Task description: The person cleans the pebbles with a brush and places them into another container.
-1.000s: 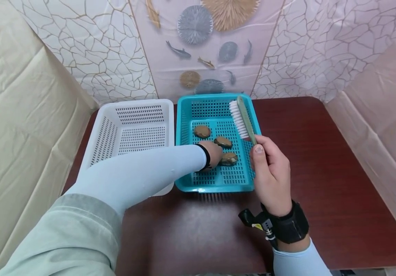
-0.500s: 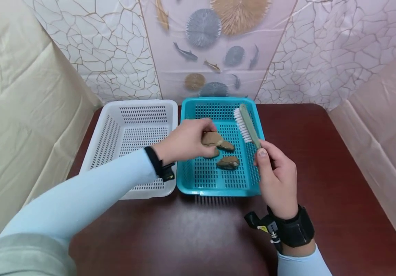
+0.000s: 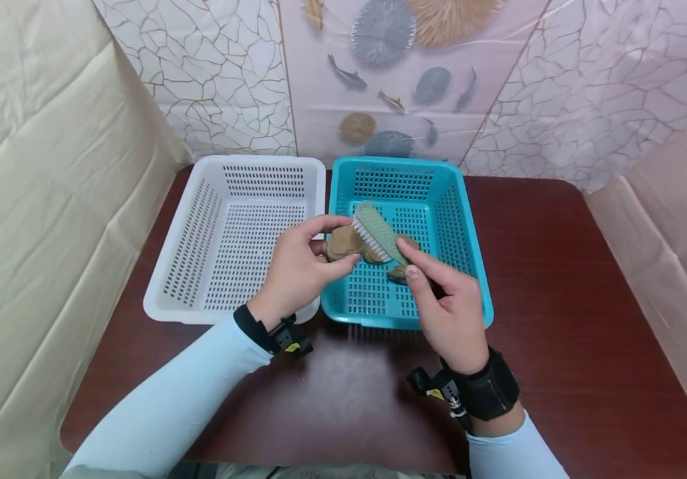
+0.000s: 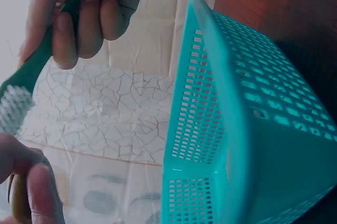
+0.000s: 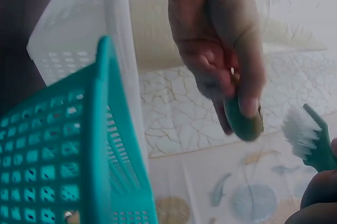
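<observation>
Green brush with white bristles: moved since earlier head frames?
Yes, leftward: the green brush was over the right side of the turquoise perforated plastic basket; now its head is left of the basket's middle.

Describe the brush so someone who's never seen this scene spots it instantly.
Find the dark red table and, on it, the teal basket right of the white basket. Over the teal basket, the right hand holds the brush, next to a brown lump in the left hand. Unlike the brown lumps, it is pale green with white bristles.
</observation>
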Motion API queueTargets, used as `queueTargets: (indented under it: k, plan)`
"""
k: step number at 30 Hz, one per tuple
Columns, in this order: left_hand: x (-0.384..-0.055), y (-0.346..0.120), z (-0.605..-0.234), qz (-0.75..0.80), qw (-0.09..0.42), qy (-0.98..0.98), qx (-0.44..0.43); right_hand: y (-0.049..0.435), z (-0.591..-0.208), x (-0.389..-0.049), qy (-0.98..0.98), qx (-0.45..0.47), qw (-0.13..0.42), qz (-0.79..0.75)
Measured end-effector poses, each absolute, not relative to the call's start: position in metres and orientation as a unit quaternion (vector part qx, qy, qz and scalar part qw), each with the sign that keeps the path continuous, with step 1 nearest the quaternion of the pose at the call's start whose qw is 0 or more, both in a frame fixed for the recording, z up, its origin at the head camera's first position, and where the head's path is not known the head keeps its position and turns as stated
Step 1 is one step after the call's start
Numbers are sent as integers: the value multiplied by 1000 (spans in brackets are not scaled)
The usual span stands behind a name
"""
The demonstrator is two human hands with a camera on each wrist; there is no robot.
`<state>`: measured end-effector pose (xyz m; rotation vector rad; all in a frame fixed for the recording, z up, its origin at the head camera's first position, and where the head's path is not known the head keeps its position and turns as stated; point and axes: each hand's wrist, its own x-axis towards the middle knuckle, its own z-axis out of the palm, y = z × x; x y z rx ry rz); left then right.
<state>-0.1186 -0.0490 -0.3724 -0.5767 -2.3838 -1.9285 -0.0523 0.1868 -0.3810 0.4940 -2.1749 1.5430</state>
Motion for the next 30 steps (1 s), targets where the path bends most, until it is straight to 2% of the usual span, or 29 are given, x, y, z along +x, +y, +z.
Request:
queueTargets:
  k: [8, 13, 18, 25, 30]
  plan:
    - [-112, -47, -384, -641, 42, -750, -155, 195, -389, -59, -853, 172, 214, 445]
    - [-113, -53, -385, -667, 50, -730, -142, 206, -395, -68, -902, 139, 212, 351]
    - [-118, -57, -382, -638, 71, -751, -154, 209, -394, -64, -882, 125, 210, 403]
    - [-122, -47, -391, -624, 23, -765, -160, 195, -392, -61, -817, 176, 201, 512]
    - [-119, -42, -389, -657, 28, -737, -155, 195, -402, -65, -854, 160, 206, 450]
